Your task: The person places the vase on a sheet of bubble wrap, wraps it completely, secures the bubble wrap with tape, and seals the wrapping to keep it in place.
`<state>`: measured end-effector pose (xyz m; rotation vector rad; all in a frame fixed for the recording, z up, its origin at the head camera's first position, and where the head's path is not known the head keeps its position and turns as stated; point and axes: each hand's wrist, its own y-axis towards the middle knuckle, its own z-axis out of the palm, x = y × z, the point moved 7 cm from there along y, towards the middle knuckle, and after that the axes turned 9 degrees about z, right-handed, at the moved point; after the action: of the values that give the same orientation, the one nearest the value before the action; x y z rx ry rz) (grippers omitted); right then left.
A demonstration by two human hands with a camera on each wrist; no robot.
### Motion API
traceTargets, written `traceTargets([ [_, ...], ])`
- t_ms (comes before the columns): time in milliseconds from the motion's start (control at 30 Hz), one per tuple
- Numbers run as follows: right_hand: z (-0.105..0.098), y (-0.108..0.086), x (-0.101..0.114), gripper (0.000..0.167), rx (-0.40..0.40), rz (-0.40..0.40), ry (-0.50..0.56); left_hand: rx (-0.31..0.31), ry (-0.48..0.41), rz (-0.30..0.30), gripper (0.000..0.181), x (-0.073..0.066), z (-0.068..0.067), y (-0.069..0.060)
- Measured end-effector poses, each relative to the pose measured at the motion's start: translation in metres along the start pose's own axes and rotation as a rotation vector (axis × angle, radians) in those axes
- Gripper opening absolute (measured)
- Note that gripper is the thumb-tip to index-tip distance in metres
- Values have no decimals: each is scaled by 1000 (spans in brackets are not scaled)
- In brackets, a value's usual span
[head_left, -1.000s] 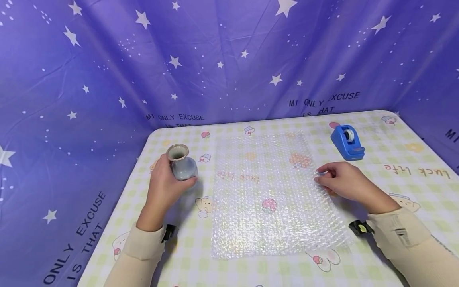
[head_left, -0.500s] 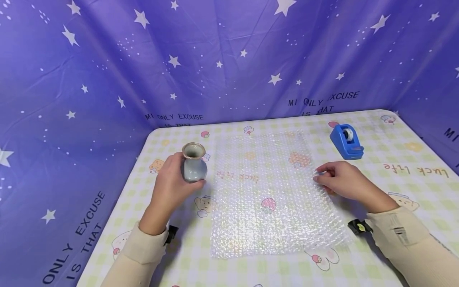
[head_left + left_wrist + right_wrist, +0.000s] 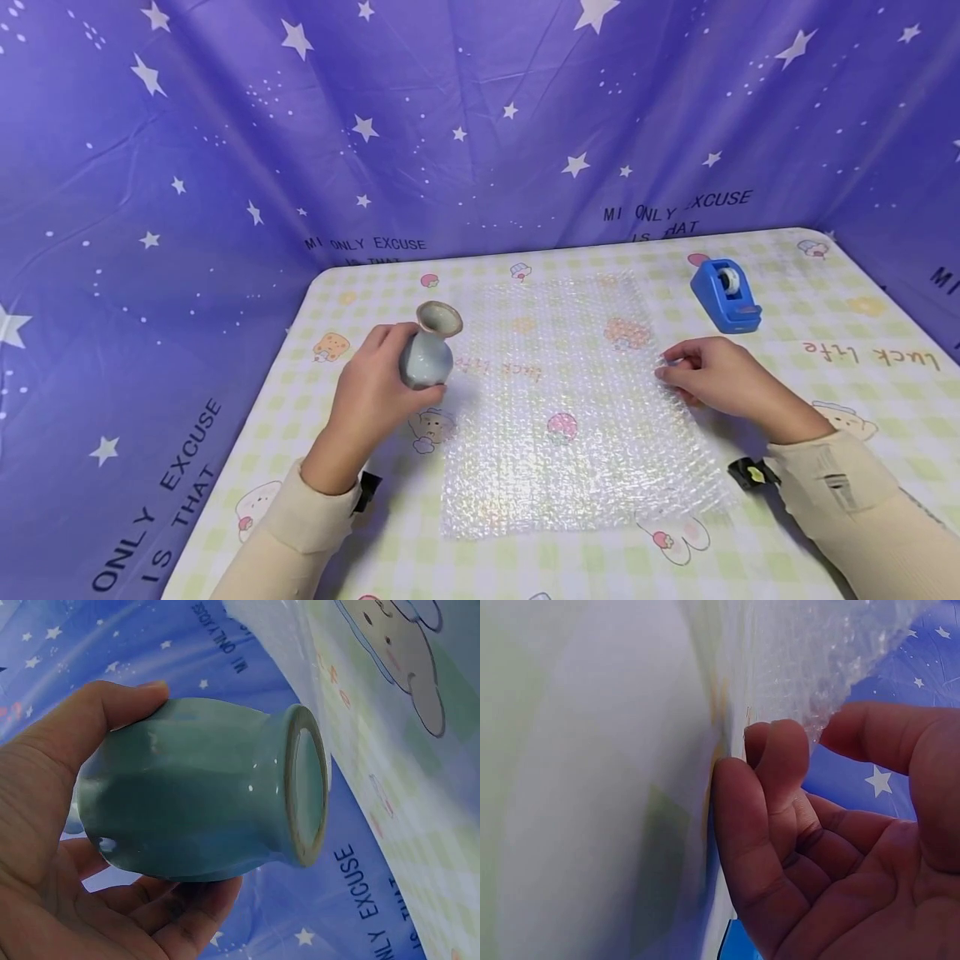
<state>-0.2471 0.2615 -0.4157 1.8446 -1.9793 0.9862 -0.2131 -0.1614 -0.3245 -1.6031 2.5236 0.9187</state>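
Vase (image 3: 427, 362), glossy and bulbous, fills the curled left grip (image 3: 372, 385); right grip (image 3: 716, 375) pinches bubble wrap (image 3: 558, 379).

The head camera looks forward and down across the tabletop (image 3: 585, 567) from farther off. Both wrist cameras sit close, views turned sideways: the left faces the left hand (image 3: 41, 840) and vase (image 3: 187, 787), the right the right hand (image 3: 855, 874) and bubble wrap (image 3: 802, 660). The head view shares all these.

Vase (image 3: 427, 362) partly hidden by left hand (image 3: 371, 383); sleeves (image 3: 288, 537) cut off.
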Motion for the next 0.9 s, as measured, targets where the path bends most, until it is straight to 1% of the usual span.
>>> traceTargets([
  [267,0,0,-1,49,5,11,4,27,2,63,75,-17,5,3],
  [367,0,0,0,48,2,3,7,30,2,91,75,-23,6,4],
  [667,1,0,1,47,-1,-7,14,14,15,178,71,-40,9,4],
  [900,0,0,0,49,0,-10,5,14,-6,236,68,-51,13,4],
])
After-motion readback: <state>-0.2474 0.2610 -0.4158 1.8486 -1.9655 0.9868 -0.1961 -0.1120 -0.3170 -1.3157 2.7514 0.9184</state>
